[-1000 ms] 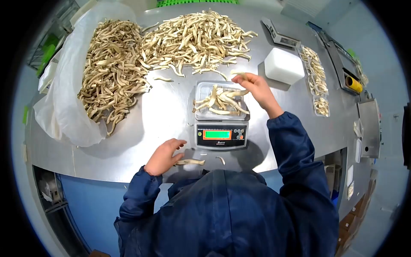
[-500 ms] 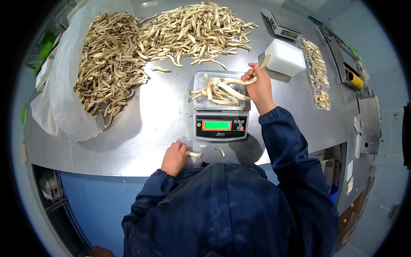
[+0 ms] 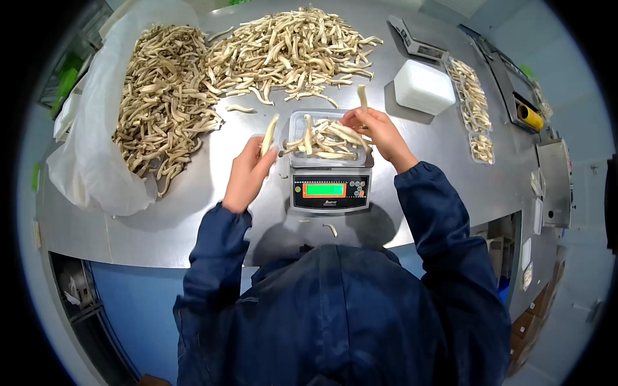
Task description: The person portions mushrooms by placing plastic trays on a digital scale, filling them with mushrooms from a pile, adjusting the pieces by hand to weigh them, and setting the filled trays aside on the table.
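Note:
My left hand [image 3: 247, 168] is closed on a pale, long-stemmed mushroom [image 3: 270, 133], which stands nearly upright just left of a clear plastic tray [image 3: 298, 122]. Over the tray's right side, my right hand [image 3: 382, 134] grips another mushroom [image 3: 362, 98], its end pointing up past the fingers. Several mushrooms [image 3: 327, 138] lie crosswise in the tray. Beneath it is a digital scale [image 3: 331, 201] with a lit green display [image 3: 325, 190]; its digits are too faint to read.
A large mushroom heap [image 3: 290, 51] lies at the back, beside a white plastic bag [image 3: 96, 154] spilling darker mushrooms [image 3: 167, 96]. Stacked white trays [image 3: 423, 89] stand right, near filled trays [image 3: 473, 106] and a second scale [image 3: 418, 42]. A small mushroom scrap [image 3: 331, 229] lies in front.
My left hand has risen from the table's front edge to the tray's left side, carrying its mushroom. My right hand has shifted slightly left, over the tray, still holding a mushroom.

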`<action>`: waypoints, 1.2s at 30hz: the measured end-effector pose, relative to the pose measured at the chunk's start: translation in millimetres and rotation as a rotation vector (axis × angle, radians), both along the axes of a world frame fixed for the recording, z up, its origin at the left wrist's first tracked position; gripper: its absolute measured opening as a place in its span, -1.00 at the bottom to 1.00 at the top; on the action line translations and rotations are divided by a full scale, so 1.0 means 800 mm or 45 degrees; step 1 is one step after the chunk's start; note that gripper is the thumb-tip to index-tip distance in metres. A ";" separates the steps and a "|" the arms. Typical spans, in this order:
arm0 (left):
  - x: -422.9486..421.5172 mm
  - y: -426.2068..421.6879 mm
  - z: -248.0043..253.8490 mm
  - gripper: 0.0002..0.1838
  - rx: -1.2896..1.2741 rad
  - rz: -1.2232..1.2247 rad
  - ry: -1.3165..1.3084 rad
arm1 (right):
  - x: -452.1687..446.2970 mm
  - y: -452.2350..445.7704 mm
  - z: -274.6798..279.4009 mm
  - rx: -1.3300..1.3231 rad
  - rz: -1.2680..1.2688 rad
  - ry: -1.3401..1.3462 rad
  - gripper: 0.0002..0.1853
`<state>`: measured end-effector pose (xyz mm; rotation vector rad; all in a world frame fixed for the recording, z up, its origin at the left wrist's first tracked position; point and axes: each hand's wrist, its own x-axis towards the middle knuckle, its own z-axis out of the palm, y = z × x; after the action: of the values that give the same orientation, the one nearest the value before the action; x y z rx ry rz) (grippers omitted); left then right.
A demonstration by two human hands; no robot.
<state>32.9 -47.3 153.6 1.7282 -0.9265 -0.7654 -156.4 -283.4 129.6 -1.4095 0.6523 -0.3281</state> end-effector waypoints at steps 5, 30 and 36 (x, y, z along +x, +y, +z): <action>-0.007 -0.098 0.004 -0.50 0.137 -0.072 -0.656 | -0.002 0.005 -0.005 -0.208 -0.141 -0.040 -0.64; 0.062 -0.112 0.000 -0.61 -0.065 -0.317 0.275 | 0.017 0.031 0.013 -1.532 0.231 0.321 -0.76; 0.064 -0.084 0.005 -0.66 -0.010 -0.153 0.704 | -0.004 0.020 0.023 -1.349 0.143 0.270 -0.67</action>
<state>84.1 -114.7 157.5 1.3506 -0.6485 -1.2372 -159.4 -267.5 148.0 -2.5089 0.5784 -0.4675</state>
